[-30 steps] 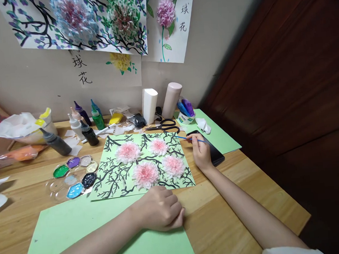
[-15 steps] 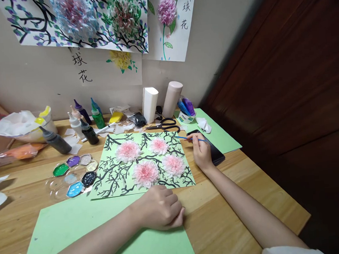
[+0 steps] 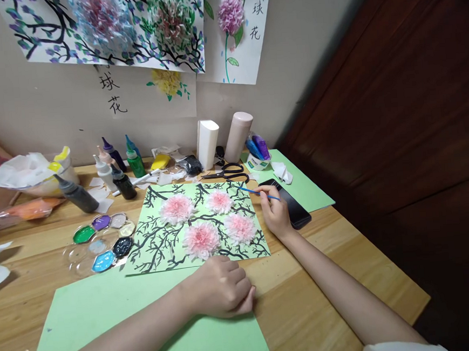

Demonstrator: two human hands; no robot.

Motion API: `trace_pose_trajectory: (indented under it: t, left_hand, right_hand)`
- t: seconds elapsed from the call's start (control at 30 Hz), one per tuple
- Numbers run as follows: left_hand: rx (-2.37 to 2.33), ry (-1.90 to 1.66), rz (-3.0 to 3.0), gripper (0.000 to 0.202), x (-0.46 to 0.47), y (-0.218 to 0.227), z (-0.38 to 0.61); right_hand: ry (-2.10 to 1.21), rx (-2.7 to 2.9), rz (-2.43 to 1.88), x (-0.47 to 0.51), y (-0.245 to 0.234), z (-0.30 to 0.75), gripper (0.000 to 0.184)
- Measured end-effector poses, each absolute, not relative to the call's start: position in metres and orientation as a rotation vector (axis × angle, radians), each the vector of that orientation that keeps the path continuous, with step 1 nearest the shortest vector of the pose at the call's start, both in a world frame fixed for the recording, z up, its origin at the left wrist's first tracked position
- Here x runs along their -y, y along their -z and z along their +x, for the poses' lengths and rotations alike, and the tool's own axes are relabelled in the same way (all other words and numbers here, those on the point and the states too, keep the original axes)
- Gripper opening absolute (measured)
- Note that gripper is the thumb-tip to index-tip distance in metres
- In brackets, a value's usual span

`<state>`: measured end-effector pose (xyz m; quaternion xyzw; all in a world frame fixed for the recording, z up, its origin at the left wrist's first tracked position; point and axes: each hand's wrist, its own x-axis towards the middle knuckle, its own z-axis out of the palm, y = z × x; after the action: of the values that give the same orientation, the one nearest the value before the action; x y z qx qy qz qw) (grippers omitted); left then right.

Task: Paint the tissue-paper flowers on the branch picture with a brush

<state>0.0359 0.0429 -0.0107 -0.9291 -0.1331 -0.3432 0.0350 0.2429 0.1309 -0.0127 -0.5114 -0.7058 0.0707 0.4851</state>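
A thin blue paintbrush [image 3: 253,191] is pinched in my right hand [image 3: 276,213], its tip over the upper right part of a green painted sheet [image 3: 165,246]. Black branches cover that sheet, and several pink paper flowers [image 3: 201,240] stand out from it. My left hand [image 3: 226,288] lies curled in a loose fist at the sheet's lower edge, fingers folded under; whether anything is inside cannot be seen. Beneath my left forearm lies a larger plain green sheet [image 3: 79,323]. Left of the painting sits a clear palette [image 3: 73,254] with black, blue, green and purple paint in its wells.
A black phone [image 3: 296,208] lies beside my right hand. Behind the painting are scissors [image 3: 228,172], a white container [image 3: 208,145], a beige bottle [image 3: 238,137] and a small tub [image 3: 257,160]. Paint bottles [image 3: 135,160] stand at back left. Flower artworks [image 3: 106,50] hang on the wall.
My right hand has shifted slightly left and down with the paintbrush, whose tip has moved further left over the painted sheet. My left hand has stayed in place.
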Motion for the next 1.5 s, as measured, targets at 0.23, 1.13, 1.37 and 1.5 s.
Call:
trace_pose_trajectory:
  t: [0.23, 1.13, 1.37, 1.5]
  left_hand:
    - [0.407, 1.134, -2.842, 0.028, -0.0433, 0.0102, 0.0366]
    - [0.400, 1.103, -2.832, 0.028, -0.0430, 0.0113, 0.0359]
    - [0.400, 1.138, -2.836, 0.028, -0.0429, 0.0096, 0.0365]
    - [0.402, 1.125, -2.838, 0.028, -0.0435, 0.0105, 0.0364]
  right_hand:
    - [-0.217, 1.764, -1.272, -0.1332, 0.0139, 0.2419, 0.018]
    - [-0.218, 1.785, -1.243, -0.1329, 0.0144, 0.2424, 0.018]
    - [-0.232, 1.795, -1.261, -0.1338, 0.0152, 0.2418, 0.019]
    - [-0.234, 1.779, -1.273, -0.1334, 0.0152, 0.2427, 0.020]
